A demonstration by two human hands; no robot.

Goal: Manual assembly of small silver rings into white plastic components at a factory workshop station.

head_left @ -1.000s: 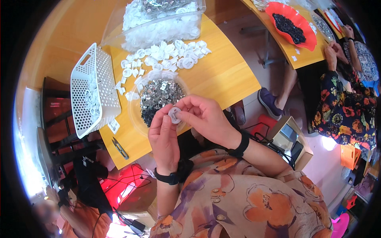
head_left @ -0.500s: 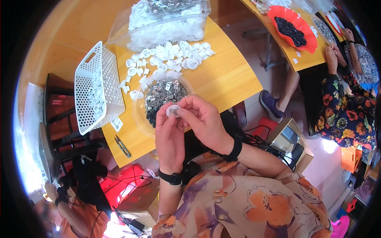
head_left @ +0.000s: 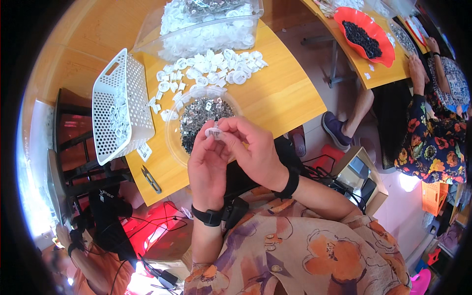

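Note:
Between the fingertips of both my hands is a small round white plastic piece (head_left: 213, 132), with grey marks on its face. My left hand (head_left: 209, 169) grips its left side with thumb and fingers, palm turned up. From the right, my right hand (head_left: 256, 150) pinches the same piece with thumb and forefinger. Just beyond the hands stands a clear round tub (head_left: 170, 133) of small silvery and black parts (head_left: 199, 114). A loose heap of white plastic pieces (head_left: 216, 69) lies on the table behind the tub.
A white perforated basket (head_left: 138, 93) with white pieces stands at left. Thread snips (head_left: 151, 181) lie near the table's front edge. A clear bin (head_left: 209, 29) of white pieces sits at the back. On another table is a red bowl (head_left: 388, 51) of black parts, near other people.
The white piece has tilted between my fingers, so its face shows more edge-on. My left hand has shifted slightly left and turned a little.

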